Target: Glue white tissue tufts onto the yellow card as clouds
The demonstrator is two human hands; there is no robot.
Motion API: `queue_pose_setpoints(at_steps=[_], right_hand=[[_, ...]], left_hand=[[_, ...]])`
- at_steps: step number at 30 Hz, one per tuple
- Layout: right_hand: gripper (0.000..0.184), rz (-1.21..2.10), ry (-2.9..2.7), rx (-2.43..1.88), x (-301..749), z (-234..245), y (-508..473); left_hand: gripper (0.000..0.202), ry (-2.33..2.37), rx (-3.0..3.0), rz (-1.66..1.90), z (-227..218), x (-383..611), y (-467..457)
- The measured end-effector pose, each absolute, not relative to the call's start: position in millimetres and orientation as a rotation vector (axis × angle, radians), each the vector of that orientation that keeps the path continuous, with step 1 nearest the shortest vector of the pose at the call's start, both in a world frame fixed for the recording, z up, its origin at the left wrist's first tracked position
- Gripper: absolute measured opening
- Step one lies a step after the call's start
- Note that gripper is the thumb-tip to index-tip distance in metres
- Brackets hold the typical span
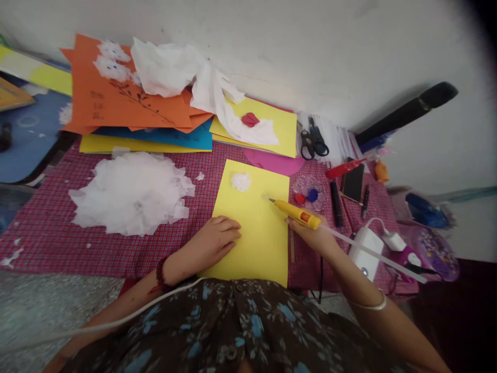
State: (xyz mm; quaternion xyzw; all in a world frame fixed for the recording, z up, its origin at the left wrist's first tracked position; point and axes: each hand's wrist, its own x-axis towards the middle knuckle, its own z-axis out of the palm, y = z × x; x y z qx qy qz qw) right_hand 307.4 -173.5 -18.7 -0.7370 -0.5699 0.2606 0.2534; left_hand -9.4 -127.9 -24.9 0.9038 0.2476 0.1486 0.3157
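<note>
A yellow sheet point(256, 243) lies on the cloth-covered table point(124, 254) before the person, with a white tuft point(241, 182) near its top left corner and a yellow glue gun point(297, 213) pointing in over its right side. The right hand point(316, 237) grips the glue gun; the left hand point(215, 239) rests loosely open on the sheet's left edge. Farther left sits a heap of white paper pieces point(132, 191).

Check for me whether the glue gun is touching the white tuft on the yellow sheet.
Apart. The head view shows it: part of the yellow sheet lies visible between the glue gun and the white tuft.
</note>
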Motion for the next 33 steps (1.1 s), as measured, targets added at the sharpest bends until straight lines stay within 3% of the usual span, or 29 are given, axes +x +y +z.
queue_pose_setpoints(at_steps=[33], right_hand=[[0.025,0.784,-1.655,-2.002,301.5,-16.2,-171.7]], left_hand=[[0.019,0.664,2.368,0.383,-24.4,-9.6,-129.1]])
